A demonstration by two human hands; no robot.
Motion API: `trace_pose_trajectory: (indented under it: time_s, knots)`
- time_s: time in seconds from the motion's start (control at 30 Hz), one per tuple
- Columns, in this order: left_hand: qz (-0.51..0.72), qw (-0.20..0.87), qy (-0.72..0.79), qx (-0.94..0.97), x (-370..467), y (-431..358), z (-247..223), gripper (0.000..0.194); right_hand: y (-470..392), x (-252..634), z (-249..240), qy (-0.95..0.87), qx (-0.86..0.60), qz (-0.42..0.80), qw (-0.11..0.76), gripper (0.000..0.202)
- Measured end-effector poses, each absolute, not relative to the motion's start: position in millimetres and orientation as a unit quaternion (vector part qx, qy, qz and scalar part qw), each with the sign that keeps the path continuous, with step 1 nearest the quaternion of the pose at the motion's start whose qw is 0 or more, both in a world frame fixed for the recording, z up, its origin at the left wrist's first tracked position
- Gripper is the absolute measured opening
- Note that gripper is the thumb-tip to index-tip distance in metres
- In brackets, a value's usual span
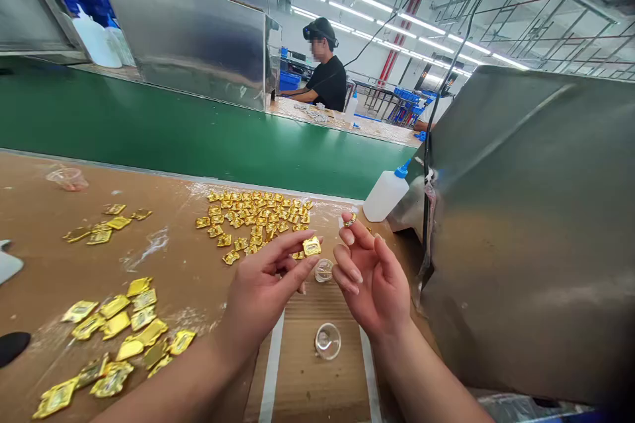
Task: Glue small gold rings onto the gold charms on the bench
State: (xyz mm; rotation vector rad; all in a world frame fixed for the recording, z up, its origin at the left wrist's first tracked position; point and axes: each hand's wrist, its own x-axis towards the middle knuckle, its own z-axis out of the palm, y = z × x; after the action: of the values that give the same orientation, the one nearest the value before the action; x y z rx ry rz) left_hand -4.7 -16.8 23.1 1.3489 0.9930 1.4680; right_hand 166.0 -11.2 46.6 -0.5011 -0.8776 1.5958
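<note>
My left hand (pixel 265 281) pinches a small square gold-coloured metal piece (pixel 311 246) between thumb and index finger, its raised face turned up. My right hand (pixel 374 287) is palm up beside it, with a smaller gold piece (pixel 350 220) at its upper fingertips. The right thumb stands apart, and the other fingers curl inward. A small clear cup (pixel 323 270) sits between the hands, partly behind the right fingers. Nearer me is another clear cup (pixel 328 342) on the brown board. Many small gold pieces (pixel 255 215) lie spread behind my left hand.
Larger gold pieces (pixel 115 325) lie at the left. A white squeeze bottle (pixel 385 195) with a blue cap stands behind my right hand. A metal panel (pixel 526 238) walls the right side. Across the green belt (pixel 198 125) sits a person in black (pixel 330 82).
</note>
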Motion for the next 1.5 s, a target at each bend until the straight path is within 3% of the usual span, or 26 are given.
trace_pose_trajectory:
  time_s: [0.23, 0.43, 0.5, 0.7, 0.93, 1.23, 1.5]
  knots:
    - [0.589, 0.449, 0.389, 0.548, -5.1, -17.2, 20.9, 0.035, -12.3, 163.9, 44.3, -0.365, -0.183, 0.708, 0.576, 0.040]
    - [0.597, 0.438, 0.383, 0.552, -6.9, -17.8, 23.0, 0.035, -13.0, 163.7, 37.5, -0.460, -0.216, 0.657, 0.557, 0.044]
    - [0.593, 0.423, 0.398, 0.558, -8.7, -17.7, 23.9, 0.034, -15.5, 165.4, 33.3, -0.544, -0.258, 0.580, 0.549, 0.043]
    - [0.582, 0.419, 0.422, 0.555, -11.1, -16.3, 23.5, 0.034, -24.2, 167.9, 24.8, -0.779, -0.356, 0.173, 0.486, 0.057]
    - [0.576, 0.481, 0.403, 0.524, -8.4, -14.3, 18.8, 0.038, -21.8, 164.9, 24.3, -0.820, -0.367, 0.061, 0.435, 0.055]
    - [0.571, 0.525, 0.387, 0.499, -6.8, -12.8, 19.6, 0.039, -21.6, 165.4, 23.1, -0.814, -0.362, 0.091, 0.446, 0.053]
    - [0.498, 0.660, 0.313, 0.467, -7.8, -3.8, 25.5, 0.039, -9.5, 170.6, 21.3, -0.563, -0.332, 0.455, 0.604, 0.028]
